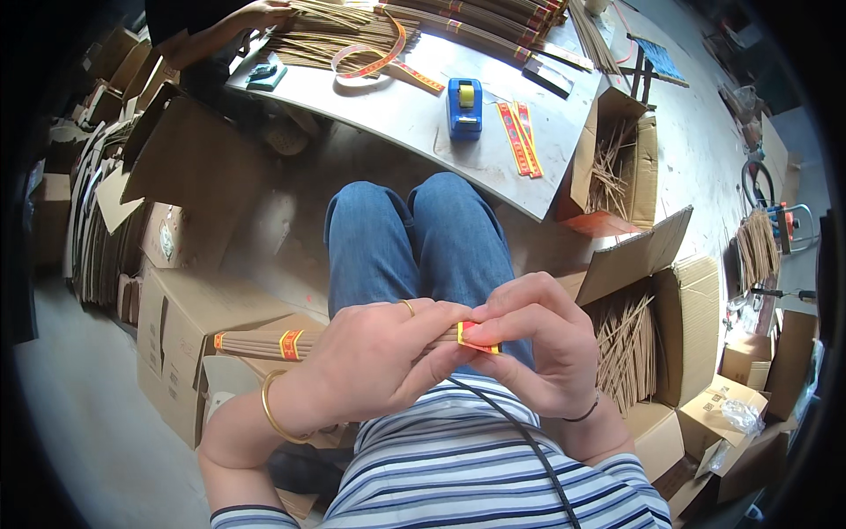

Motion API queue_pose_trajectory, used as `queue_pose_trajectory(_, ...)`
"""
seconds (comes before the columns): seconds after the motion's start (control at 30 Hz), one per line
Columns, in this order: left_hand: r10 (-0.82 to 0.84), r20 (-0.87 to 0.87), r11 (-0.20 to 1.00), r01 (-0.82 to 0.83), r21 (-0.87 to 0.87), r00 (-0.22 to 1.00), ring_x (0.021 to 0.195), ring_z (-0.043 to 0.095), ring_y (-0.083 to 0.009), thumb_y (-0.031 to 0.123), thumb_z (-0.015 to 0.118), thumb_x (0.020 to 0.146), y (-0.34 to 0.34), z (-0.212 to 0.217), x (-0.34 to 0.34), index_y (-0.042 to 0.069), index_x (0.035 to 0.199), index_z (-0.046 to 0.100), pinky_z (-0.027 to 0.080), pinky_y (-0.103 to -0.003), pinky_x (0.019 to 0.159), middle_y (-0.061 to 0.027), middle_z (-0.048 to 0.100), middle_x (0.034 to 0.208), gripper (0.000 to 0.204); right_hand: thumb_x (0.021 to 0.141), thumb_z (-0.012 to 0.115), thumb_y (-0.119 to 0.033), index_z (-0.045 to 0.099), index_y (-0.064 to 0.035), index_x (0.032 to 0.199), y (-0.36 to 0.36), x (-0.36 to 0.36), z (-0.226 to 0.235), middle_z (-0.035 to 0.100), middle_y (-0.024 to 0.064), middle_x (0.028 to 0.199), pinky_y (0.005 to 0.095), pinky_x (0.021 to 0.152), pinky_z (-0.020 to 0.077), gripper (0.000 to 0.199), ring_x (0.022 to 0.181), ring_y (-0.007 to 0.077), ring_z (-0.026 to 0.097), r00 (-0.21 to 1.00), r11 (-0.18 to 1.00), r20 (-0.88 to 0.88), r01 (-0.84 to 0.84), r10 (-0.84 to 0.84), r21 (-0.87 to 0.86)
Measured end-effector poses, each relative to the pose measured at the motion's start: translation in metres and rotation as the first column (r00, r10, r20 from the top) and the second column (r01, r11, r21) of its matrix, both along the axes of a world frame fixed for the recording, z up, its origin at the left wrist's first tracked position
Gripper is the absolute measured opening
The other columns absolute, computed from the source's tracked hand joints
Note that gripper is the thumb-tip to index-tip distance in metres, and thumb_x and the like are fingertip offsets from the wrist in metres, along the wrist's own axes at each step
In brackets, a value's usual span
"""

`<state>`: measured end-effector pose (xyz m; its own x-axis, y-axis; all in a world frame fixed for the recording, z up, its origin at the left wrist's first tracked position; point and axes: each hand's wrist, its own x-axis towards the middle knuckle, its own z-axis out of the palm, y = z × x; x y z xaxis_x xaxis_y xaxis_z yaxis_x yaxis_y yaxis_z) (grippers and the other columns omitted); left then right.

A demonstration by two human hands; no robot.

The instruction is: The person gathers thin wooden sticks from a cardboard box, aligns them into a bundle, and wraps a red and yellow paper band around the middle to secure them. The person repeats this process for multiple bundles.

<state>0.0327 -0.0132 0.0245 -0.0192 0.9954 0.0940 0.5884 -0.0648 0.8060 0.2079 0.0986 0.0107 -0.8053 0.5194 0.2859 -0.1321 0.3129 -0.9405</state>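
Note:
A bundle of brown incense sticks [257, 343] lies crosswise above my lap, with red-and-yellow paper bands at its left end and a little further in. My left hand [383, 353] is closed round the bundle, its thumb and fingers near the right end. At that end, my right hand [538, 344] pinches a red-and-yellow paper label [480, 336] against the sticks. Part of the label and the middle of the bundle are hidden by my fingers.
Ahead, a white table [414, 132] carries a blue tape dispenser [464, 108], loose paper labels [520, 139] and stacked incense bundles [476, 26]. A box of sticks [626, 348] stands at my right, cartons [189, 326] at my left. Another person's hand [263, 14] is at the table's far left.

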Motion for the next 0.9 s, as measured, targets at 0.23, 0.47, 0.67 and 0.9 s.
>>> queue_pose_trajectory(0.23,-0.024,-0.033,0.996,0.021,-0.082,0.999,0.066,0.064,-0.0297,0.029,0.061,0.086,-0.004,0.006,-0.001,0.007,0.098,0.062,0.051,-0.038,0.059,-0.0111,0.063,0.078,0.026,0.075,0.076,-0.001,0.07,-0.0042,0.1,0.005,0.002,0.003,0.06,0.0096,0.097,0.0291,0.074,0.0522,0.025,0.084,0.0189,0.063,0.999,0.995,0.009,-0.038,0.038,0.089)
queue_pose_trajectory(0.47,-0.03,-0.288,0.998,0.013,-0.061,0.957,0.057,0.055,-0.0262,0.025,0.065,0.08,-0.005,0.013,0.0,0.006,0.101,0.063,0.044,-0.036,0.053,-0.0076,0.059,0.073,0.028,0.078,0.07,0.001,0.069,-0.0013,0.095,0.006,-0.004,0.011,0.062,0.0102,0.092,0.0281,0.072,0.0512,0.018,0.079,0.0181,0.064,0.998,0.999,0.058,-0.041,0.039,0.029)
queue_pose_trajectory(0.67,-0.001,-0.314,0.997,-0.025,-0.079,0.949,0.059,0.058,-0.026,0.025,0.066,0.078,-0.006,0.013,0.002,0.009,0.104,0.063,0.047,-0.036,0.055,-0.0075,0.063,0.077,0.031,0.082,0.065,0.001,0.069,0.0004,0.088,0.011,-0.016,0.018,0.063,0.0109,0.09,0.0263,0.074,0.0492,0.008,0.081,0.016,0.062,0.986,0.986,0.167,0.008,0.02,-0.165)
queue_pose_trajectory(0.9,-0.06,-0.159,0.987,0.035,-0.155,0.985,0.071,0.065,-0.0302,0.025,0.064,0.08,0.0,0.012,-0.008,0.009,0.115,0.062,0.051,-0.038,0.06,-0.0111,0.068,0.085,0.038,0.073,0.069,0.005,0.072,-0.0031,0.097,0.005,-0.007,0.017,0.064,0.0093,0.094,0.0289,0.074,0.0507,0.026,0.086,0.0201,0.063,0.994,0.986,0.107,-0.039,0.022,0.163)
